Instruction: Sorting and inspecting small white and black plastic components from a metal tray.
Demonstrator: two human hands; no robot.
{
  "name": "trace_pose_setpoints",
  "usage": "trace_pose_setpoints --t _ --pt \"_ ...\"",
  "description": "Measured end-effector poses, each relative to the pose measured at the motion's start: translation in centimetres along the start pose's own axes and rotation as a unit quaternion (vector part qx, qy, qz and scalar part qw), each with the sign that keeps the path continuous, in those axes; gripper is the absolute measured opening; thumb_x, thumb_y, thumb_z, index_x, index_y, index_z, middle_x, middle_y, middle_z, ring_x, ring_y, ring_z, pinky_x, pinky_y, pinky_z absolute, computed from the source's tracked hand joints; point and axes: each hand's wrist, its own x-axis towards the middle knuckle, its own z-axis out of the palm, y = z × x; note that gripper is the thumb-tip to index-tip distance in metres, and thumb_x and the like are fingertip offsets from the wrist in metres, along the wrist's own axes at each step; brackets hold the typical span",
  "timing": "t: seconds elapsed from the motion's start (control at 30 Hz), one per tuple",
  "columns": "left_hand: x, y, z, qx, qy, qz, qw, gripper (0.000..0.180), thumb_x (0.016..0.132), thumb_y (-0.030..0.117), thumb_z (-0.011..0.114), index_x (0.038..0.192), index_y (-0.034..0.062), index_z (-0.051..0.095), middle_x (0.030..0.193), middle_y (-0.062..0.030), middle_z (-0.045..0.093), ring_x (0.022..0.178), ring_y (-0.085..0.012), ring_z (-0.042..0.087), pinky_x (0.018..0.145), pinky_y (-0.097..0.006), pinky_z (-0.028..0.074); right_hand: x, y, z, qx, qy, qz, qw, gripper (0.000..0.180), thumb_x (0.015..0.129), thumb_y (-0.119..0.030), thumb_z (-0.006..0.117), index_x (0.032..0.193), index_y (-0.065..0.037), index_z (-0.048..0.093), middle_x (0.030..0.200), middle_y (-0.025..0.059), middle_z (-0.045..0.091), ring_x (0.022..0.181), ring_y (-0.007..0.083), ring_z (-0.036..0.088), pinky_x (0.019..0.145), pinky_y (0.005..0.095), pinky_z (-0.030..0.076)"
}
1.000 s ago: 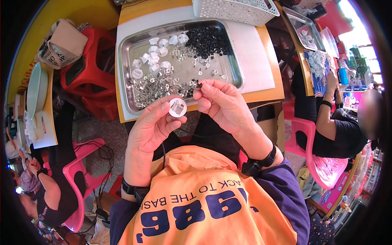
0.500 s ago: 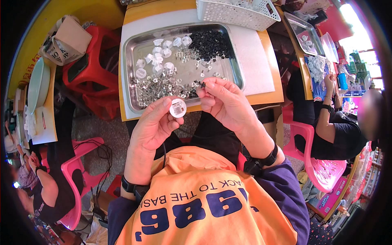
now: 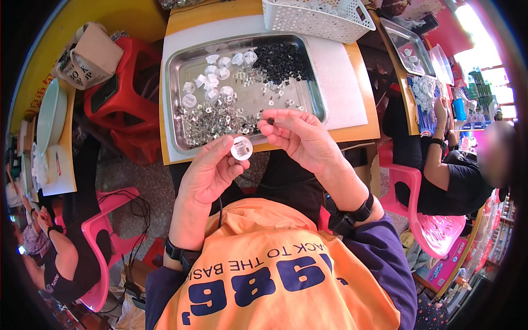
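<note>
Fingers of our left hand [image 3: 212, 173] pinched a clear round cap [image 3: 241, 148]; our right hand [image 3: 300, 137] nipped a tiny black piece [image 3: 270, 120] beside it, above our lap. Slipping, it could have dropped off the steel tray [image 3: 181, 71].

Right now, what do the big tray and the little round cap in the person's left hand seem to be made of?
The tray looks like bare polished metal, probably stainless steel: silvery with a raised, shiny rim. The round cap, held in the left hand, looks like clear or whitish moulded plastic, since it is pale and partly see-through. It is too small to be sure.
</note>
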Motion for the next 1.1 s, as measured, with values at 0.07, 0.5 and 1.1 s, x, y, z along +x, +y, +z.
trace_pose_setpoints --t 0.07,0.5,1.1 --pt "0.0 0.0 0.0 -0.003 -0.003 -0.001 1.000 0.026 0.091 0.016 0.056 0.107 -0.0034 0.056 0.084 -0.0110 0.065 0.071 -0.0193 0.067 0.059 -0.023 0.059 0.0 0.0 -0.3 -0.003 -0.013 -0.004 1.000 0.023 0.091 -0.006 0.051 0.110 0.005 0.058 0.097 0.0139 0.065 0.088 0.0165 0.065 0.079 0.0266 0.055" --pt "0.2 -0.2 0.1 0.006 -0.004 0.004 1.000 0.026 0.091 0.017 0.057 0.107 -0.0037 0.056 0.085 -0.0103 0.065 0.072 -0.0184 0.068 0.060 -0.023 0.059 0.1 1.0 -1.2 -0.005 -0.016 0.025 1.000 0.019 0.090 -0.008 0.056 0.106 0.003 0.058 0.097 0.0121 0.065 0.085 0.0152 0.064 0.079 0.0261 0.054" --pt "-0.1 -0.8 0.0 0.007 -0.005 -0.018 1.000 0.027 0.092 0.018 0.054 0.108 -0.0033 0.055 0.086 -0.0107 0.064 0.068 -0.0193 0.066 0.055 -0.022 0.058 -0.9 0.7 0.1 -0.187 -0.001 -0.027 0.982 0.012 0.085 -0.010 0.063 0.094 -0.001 0.064 0.089 0.0056 0.065 0.080 0.0117 0.063 0.072 0.0244 0.051"
